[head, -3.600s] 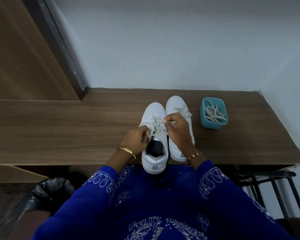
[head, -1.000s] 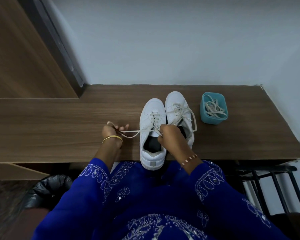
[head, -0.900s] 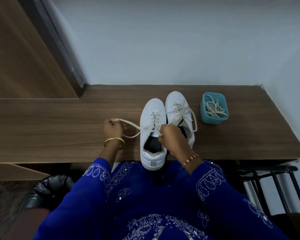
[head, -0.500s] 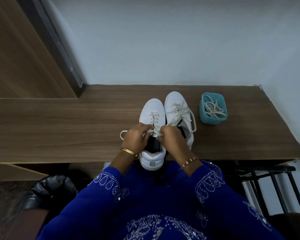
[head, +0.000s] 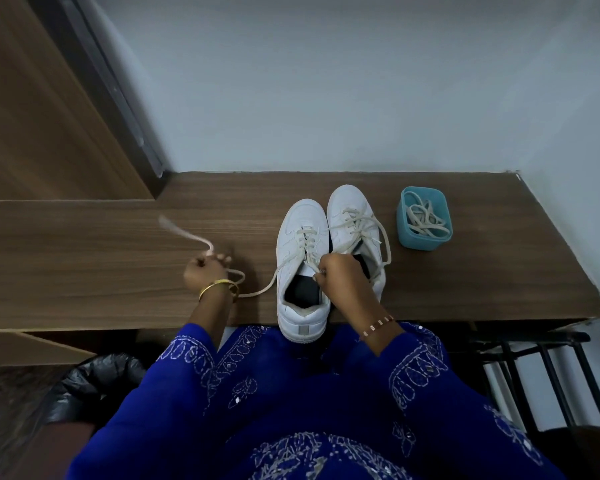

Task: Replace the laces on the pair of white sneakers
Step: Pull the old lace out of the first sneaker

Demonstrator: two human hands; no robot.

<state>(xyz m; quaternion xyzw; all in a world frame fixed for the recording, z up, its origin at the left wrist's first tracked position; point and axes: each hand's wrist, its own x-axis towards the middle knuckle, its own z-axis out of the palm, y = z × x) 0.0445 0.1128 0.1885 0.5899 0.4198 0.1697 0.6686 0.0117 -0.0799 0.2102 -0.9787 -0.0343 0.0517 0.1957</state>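
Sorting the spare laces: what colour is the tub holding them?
Teal blue tub, seen in the head view, right of the sneakers.

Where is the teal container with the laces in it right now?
In the head view, the teal container sits on the wooden bench at the right, just beside the right-hand white sneaker and near the wall corner.

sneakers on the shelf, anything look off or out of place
Nothing damaged or spilled. The left sneaker sits nearer than the right sneaker, its heel overhanging the shelf edge. Its lace is pulled sideways by the left hand.
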